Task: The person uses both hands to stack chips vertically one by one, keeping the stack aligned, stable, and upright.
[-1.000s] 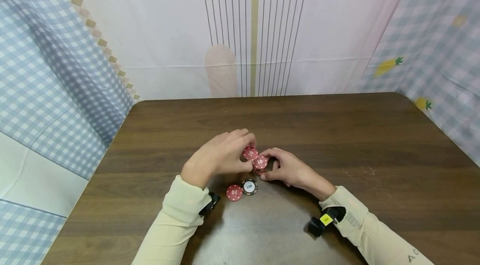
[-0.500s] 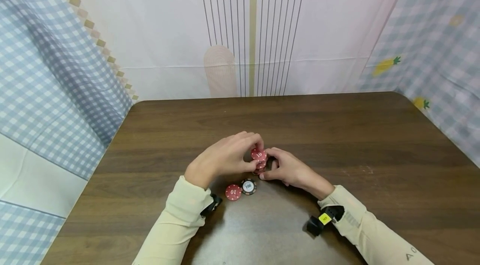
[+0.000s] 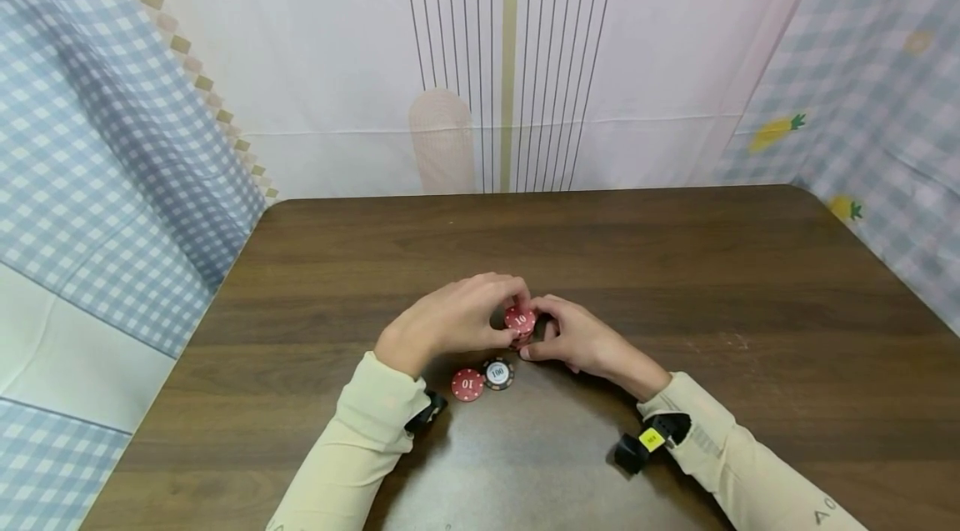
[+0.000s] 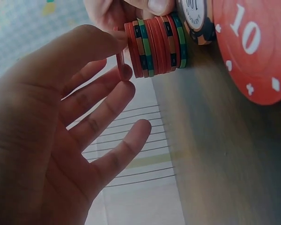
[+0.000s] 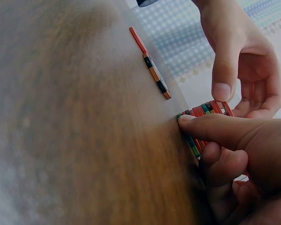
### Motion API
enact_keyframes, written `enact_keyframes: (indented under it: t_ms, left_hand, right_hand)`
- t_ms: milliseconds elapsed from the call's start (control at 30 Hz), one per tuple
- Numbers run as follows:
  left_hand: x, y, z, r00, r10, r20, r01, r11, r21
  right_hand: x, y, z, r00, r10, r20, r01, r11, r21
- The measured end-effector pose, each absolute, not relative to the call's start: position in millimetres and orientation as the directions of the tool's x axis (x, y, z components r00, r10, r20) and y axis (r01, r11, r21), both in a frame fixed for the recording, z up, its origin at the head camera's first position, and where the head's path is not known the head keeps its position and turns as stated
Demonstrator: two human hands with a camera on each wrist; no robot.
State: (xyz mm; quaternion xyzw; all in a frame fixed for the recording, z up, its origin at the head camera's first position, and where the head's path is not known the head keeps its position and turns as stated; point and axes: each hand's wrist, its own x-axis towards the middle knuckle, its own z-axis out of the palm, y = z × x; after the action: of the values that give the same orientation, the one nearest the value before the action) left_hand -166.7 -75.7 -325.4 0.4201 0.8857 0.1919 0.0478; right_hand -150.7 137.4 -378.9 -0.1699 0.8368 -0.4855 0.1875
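Observation:
A red poker chip [image 3: 520, 319] marked 10 is pinched between the thumb and fingers of my left hand [image 3: 453, 316]. In the left wrist view this chip [image 4: 121, 58] lies parallel to the top of a stack of poker chips [image 4: 154, 47], a thin gap between them. Red, green and dark-edged chips make up the stack, which stands upright on the table. My right hand [image 3: 585, 341] grips the stack's sides near its base, thumb in front. In the right wrist view that thumb [image 5: 215, 129] covers part of the stack.
Another red chip [image 3: 468, 385] marked 10 and a black-and-white chip [image 3: 498, 373] marked 100 lie flat on the brown wooden table [image 3: 675, 264], just in front of the stack. A white patterned cloth [image 3: 322, 56] hangs behind the table's far edge.
My left hand has carried the red chip right and lowered it from beside the stack to right over its top. My right hand has stayed around the stack.

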Motion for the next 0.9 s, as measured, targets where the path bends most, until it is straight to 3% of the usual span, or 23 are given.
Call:
enact_keyframes:
  t_ms: [900]
  left_hand:
    - [-161.9,-74.3,-325.3,-0.687,0.724,-0.067,0.655,0.656,0.375]
  right_hand:
    - [-151.9,137.6,-379.7,-0.867,-0.483,-0.123,-0.144,0.48,-0.865]
